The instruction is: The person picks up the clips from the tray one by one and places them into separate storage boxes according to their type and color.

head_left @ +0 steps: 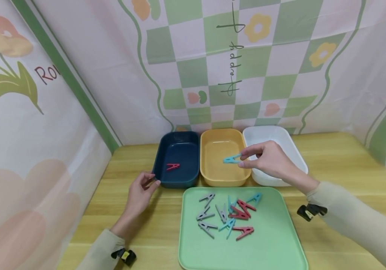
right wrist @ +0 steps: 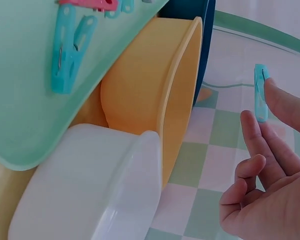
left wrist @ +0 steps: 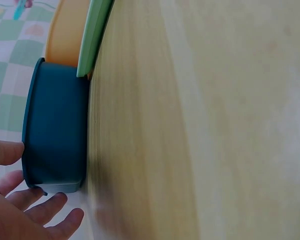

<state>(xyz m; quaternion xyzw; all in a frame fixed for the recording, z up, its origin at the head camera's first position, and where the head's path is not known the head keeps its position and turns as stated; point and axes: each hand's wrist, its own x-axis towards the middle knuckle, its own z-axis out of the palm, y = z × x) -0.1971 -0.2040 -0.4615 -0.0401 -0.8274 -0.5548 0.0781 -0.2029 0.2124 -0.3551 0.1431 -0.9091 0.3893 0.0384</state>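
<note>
Between thumb and fingertips, my right hand [head_left: 268,160] pinches a light-blue clothespin [head_left: 231,160] above the yellow bin [head_left: 214,170]. The right wrist view shows this clothespin [right wrist: 260,95] raised beyond the bins' rims. My left hand [head_left: 139,193] holds the dark blue bin [head_left: 181,148] at its near left corner, thumb at the rim and fingers around the end wall. One red clothespin [head_left: 172,166] lies inside that bin. On the green tray [head_left: 247,253] several grey clothespins [head_left: 207,228], red clothespins [head_left: 244,232] and light-blue clothespins [head_left: 228,226] are scattered.
A white bin [head_left: 282,140] stands to the right of the yellow one, partly behind my right hand. The three bins form a row on the wooden table [head_left: 341,165], just beyond the tray. A patterned cloth [head_left: 220,67] hangs close behind them.
</note>
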